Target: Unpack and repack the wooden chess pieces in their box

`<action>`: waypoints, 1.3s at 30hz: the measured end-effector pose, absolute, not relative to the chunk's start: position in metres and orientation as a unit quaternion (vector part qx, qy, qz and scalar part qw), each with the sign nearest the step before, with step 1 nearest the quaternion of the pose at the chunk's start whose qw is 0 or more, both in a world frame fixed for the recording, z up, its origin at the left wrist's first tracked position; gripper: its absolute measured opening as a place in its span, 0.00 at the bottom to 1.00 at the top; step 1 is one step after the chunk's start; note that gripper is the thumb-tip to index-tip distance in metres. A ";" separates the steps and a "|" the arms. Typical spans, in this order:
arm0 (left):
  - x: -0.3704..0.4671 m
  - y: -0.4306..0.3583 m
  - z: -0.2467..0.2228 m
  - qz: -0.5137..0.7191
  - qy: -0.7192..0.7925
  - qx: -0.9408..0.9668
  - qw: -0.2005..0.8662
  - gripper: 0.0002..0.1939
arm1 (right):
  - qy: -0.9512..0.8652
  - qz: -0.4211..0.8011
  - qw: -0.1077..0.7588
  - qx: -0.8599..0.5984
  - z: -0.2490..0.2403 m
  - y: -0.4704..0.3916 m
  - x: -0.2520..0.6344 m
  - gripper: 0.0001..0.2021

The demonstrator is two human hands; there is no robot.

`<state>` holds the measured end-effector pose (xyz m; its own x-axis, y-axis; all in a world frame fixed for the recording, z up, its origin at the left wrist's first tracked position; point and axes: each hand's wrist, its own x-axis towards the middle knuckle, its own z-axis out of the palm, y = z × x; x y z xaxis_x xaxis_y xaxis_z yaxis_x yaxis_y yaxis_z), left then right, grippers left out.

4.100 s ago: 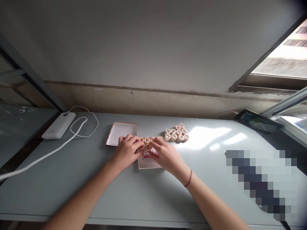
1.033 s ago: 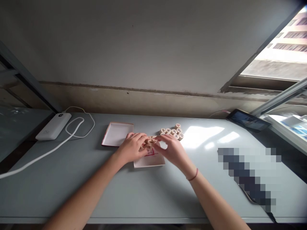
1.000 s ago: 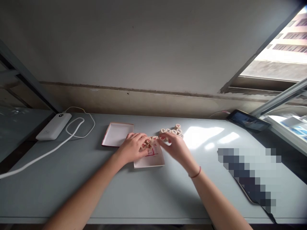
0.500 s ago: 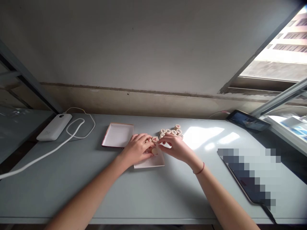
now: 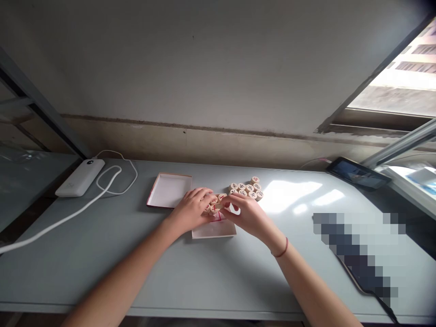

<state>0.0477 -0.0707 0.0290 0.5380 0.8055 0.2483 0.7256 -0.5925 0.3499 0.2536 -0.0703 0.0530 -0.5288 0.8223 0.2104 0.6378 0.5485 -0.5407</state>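
Note:
A shallow white box [image 5: 214, 233] lies under my hands, with several round wooden pieces with red characters [image 5: 215, 208] in its upper part. My left hand [image 5: 193, 210] rests over the box's left side, its fingers touching the pieces there. From the right, my right hand [image 5: 243, 211] reaches in, thumb and forefinger closed on a round wooden piece [image 5: 225, 206] partly hidden by the fingers. Just beyond my right hand stands a group of round pieces with dark characters [image 5: 250, 187], with one red-marked piece [image 5: 255, 180] at its back.
An open box lid [image 5: 170, 190] lies left of the box. A white power bank [image 5: 80, 178] with a cable [image 5: 68, 223] is at the left. A phone [image 5: 357, 173] leans at the back right, and a dark, pixelated device [image 5: 357, 259] lies at the right.
The pale piece by my left fingertips now shows a red character and sits further up-left. My right fingers have closed on a piece. The view has shifted slightly.

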 end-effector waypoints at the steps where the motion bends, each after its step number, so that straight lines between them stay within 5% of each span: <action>1: 0.046 -0.070 0.028 0.196 0.445 0.868 0.102 0.20 | -0.853 0.185 0.227 -0.431 0.051 -0.070 0.253 0.07; 11: 0.041 -0.068 0.021 0.184 0.450 0.866 0.112 0.21 | -0.865 0.170 0.217 -0.419 0.043 -0.069 0.254 0.10; 16: 0.043 -0.070 0.026 0.178 0.443 0.872 0.110 0.20 | -0.756 0.100 0.260 -0.592 0.053 -0.025 0.291 0.11; 23: 0.048 -0.074 0.027 0.175 0.420 0.885 0.097 0.16 | -0.677 0.087 0.028 -0.730 0.047 0.042 0.316 0.16; 29: 0.050 -0.070 0.028 0.257 0.399 0.876 0.084 0.15 | -0.694 0.091 -0.016 -0.714 0.044 0.052 0.311 0.12; 35: 0.053 -0.069 0.029 0.342 0.380 0.858 0.054 0.08 | -0.677 0.071 0.004 -0.732 0.043 0.051 0.316 0.16; 39: 0.054 -0.071 0.030 0.354 0.388 0.850 0.046 0.07 | -0.705 0.037 0.157 -0.691 0.058 0.031 0.307 0.13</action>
<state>0.0540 -0.0706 0.0299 0.4477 0.6927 0.5655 0.6273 -0.6940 0.3534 0.3071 0.0309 0.0584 0.0031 0.9855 0.1699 0.9621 0.0434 -0.2694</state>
